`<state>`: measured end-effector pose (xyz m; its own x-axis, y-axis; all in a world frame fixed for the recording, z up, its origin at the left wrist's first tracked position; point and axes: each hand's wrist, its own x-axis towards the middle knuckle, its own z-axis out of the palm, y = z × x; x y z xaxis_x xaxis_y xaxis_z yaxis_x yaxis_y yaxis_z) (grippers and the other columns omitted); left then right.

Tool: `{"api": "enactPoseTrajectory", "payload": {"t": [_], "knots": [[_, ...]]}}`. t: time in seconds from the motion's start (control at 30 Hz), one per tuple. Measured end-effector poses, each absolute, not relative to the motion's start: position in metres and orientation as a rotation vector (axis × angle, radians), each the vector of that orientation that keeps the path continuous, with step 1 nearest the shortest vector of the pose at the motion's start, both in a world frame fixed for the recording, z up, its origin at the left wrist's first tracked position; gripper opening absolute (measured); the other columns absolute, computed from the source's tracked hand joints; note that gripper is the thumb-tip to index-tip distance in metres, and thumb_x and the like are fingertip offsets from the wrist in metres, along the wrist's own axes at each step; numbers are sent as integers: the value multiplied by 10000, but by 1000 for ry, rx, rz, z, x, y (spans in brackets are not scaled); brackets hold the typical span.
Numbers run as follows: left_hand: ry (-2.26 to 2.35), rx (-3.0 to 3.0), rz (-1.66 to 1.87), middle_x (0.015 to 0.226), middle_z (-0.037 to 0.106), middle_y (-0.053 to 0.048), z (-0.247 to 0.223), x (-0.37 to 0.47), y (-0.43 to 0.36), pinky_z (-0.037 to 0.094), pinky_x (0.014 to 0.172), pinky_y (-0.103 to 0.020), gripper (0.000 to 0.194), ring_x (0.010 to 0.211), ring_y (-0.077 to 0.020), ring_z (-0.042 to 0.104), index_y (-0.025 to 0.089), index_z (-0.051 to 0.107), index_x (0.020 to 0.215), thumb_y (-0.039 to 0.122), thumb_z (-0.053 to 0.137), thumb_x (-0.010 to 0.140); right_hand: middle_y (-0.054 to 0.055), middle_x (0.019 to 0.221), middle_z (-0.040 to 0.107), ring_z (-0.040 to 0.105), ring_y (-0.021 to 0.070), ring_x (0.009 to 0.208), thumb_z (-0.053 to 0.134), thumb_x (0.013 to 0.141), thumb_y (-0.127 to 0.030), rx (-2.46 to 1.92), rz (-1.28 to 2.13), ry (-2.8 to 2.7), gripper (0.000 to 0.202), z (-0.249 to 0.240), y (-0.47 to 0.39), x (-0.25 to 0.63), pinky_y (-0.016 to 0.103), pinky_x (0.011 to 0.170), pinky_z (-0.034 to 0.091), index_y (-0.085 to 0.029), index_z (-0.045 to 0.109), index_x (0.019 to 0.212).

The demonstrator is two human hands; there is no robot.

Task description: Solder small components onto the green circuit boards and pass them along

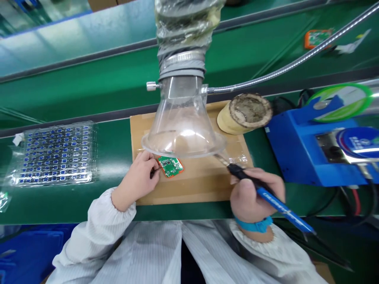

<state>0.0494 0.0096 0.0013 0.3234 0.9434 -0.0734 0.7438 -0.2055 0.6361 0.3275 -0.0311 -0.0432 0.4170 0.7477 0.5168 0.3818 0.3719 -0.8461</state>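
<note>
A long, smooth green worktop [112,152] runs across the room, reflecting pale overhead light. Behind it, a dark grey strip [118,116] borders a broad, glossy green panel [89,85], streaked with faint reflections. Farther back, a second dark rail [74,63] edges a shiny, pale blue-grey surface [103,33] with cloudy bright patches. Brown cardboard [102,4] shows at the top edge, and blue plastic bins [32,248] sit below the worktop at lower left.

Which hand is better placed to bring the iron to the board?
Right, likely: the right hand grips the iron, its tip pointing leftward over the cardboard. The left hand is at the left edge of the board.
</note>
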Motion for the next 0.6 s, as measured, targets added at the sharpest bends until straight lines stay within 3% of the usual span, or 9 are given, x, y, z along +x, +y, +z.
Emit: {"api": "enactPoseTrajectory", "payload": {"t": [0.13, 0.23, 0.4, 0.5, 0.6], "knots": [[1439, 1573, 458, 831, 643, -31, 12, 34, 17, 518, 745, -320, 133, 775, -169, 601, 184, 571, 770, 245, 603, 884, 41, 967, 670, 657, 164, 685, 703, 917, -303, -1359, 321, -1100, 266, -36, -15, 341, 358, 703, 549, -238, 668, 1173], [1274, 1114, 452, 809, 688, -43, 21, 12, 35, 560, 720, -314, 229, 740, -167, 658, 171, 590, 820, 381, 674, 864, 72, 1044, 710, 702, 191, 774, 696, 926, -307, -1416, 430, -1081, 340, -36, -9, 339, 368, 718, 570, -228, 630, 1250], [1316, 873, 611, 803, 693, -61, 30, -28, 98, 572, 608, -286, 228, 633, -160, 680, 161, 553, 809, 276, 747, 779, 76, 984, 732, 702, 169, 719, 745, 871, -277, -1326, 432, -1028, 376, -40, -10, 334, 315, 626, 562, -181, 623, 1213], [1521, 944, 1023, 939, 702, -75, 25, -41, 142, 609, 784, -339, 115, 786, -172, 715, 168, 560, 867, 234, 648, 833, 48, 895, 730, 689, 163, 661, 746, 846, -279, -1288, 445, -1020, 368, -40, -12, 335, 315, 605, 565, -178, 631, 1181], [1875, 1171, 1293, 1259, 661, -119, 9, -36, 158, 482, 1127, -453, 202, 1222, -248, 640, 183, 597, 1044, 221, 637, 850, 32, 852, 732, 686, 167, 636, 747, 825, -289, -1299, 430, -1021, 360, -40, -13, 335, 325, 604, 569, -190, 642, 1154]]}}
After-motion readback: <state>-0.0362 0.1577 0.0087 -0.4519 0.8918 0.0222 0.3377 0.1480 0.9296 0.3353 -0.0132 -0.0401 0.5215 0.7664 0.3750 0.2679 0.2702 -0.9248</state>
